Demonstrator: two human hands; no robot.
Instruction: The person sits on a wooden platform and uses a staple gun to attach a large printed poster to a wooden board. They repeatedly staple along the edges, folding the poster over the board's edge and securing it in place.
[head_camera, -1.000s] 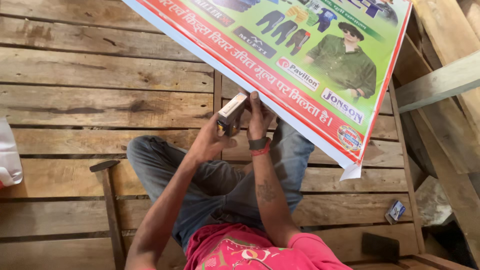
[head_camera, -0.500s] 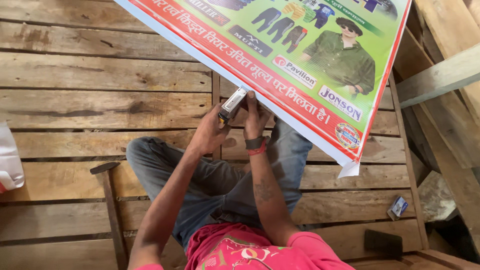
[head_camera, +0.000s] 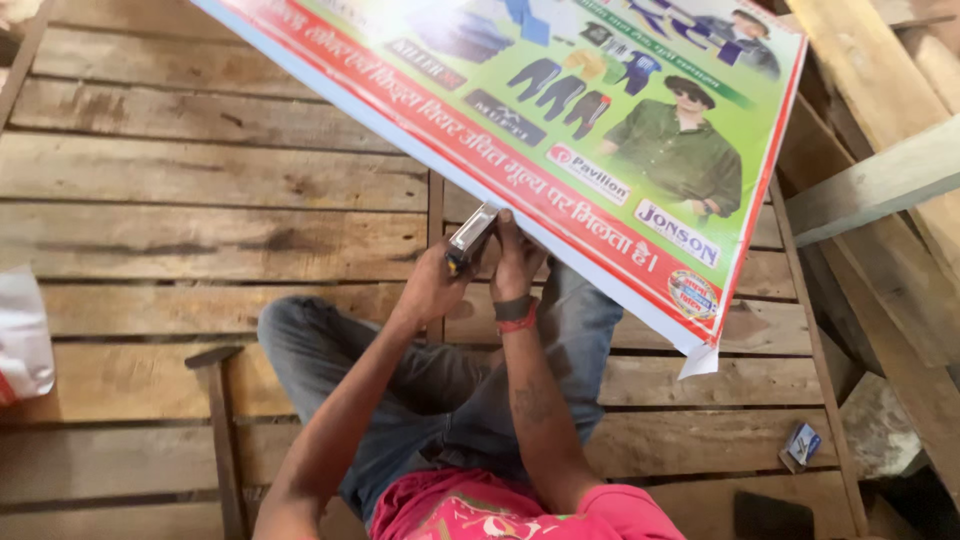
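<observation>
Metal glints on the small silver and black staple gun (head_camera: 470, 238) that the left hand (head_camera: 432, 287) grips around its body, the tool tilted so that its upper end meets the lower edge of a large printed banner (head_camera: 560, 130). The right hand (head_camera: 517, 262) sits just beside the left hand, on the far side of the tool; its fingers are curled and pressed against the same banner edge, right next to the tool's tip. Whether those fingers pinch the sheet or only press on it cannot be told. A dark band and a red one (head_camera: 516, 312) circle the right wrist.

The banner slants upward and away from both hands, green in the middle with a red border and a white rim, showing pictures of clothes and of people. Its lower corner (head_camera: 700, 357) hangs well out beyond the right hand, a little curled.

Below the hands lie the person's bent legs in blue jeans (head_camera: 430, 390), and nearer still a pink shirt (head_camera: 520, 510). Worn wooden planks (head_camera: 200, 180) spread under everything. A hammer (head_camera: 222, 430) lies on the planks well out from the left arm, and a white bag (head_camera: 22, 335) sits farther out on that side. Past the right elbow, a small blue and white box (head_camera: 802, 445) rests on the planks near slanting timber beams (head_camera: 880, 180).
</observation>
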